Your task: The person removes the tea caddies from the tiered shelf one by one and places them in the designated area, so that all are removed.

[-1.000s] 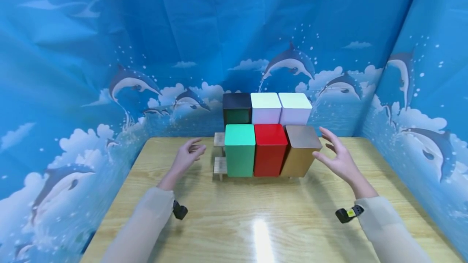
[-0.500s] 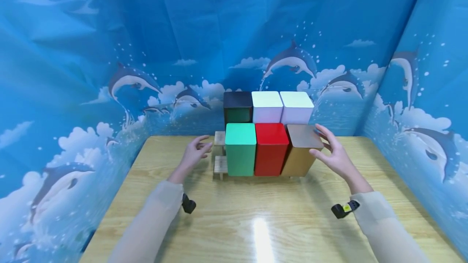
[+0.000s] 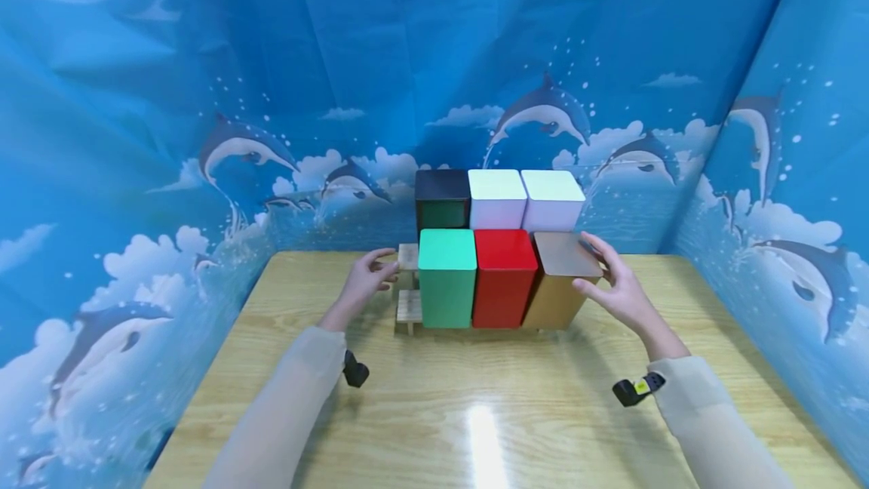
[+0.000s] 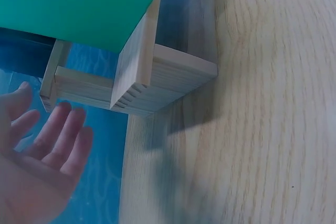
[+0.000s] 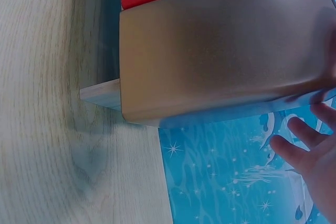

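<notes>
In the head view a small two-step wooden rack [image 3: 409,306] bears two rows of tall boxes with flat tops. Its front row has a green box [image 3: 446,285], a red box [image 3: 504,285] and a brown-gold box [image 3: 562,296], which leans a little to the right. My left hand [image 3: 363,283] is beside the rack's left end, fingers loosely bent and nothing in them. At the right side of the brown-gold box, my right hand [image 3: 619,289] spreads thumb and fingers at its top edge. The right wrist view shows fingertips [image 5: 286,148] close along that box's side.
Behind stand a black box [image 3: 442,198] and two white boxes [image 3: 497,202] on the upper step. A wood-grain table [image 3: 407,413] lies under everything. Blue dolphin-print sheeting [image 3: 380,59] hangs around the back and sides.
Both hands have moved inward: the left one to the right, up to the rack's end, and the right one to the left, up against the brown-gold box. The boxes stay in place.
</notes>
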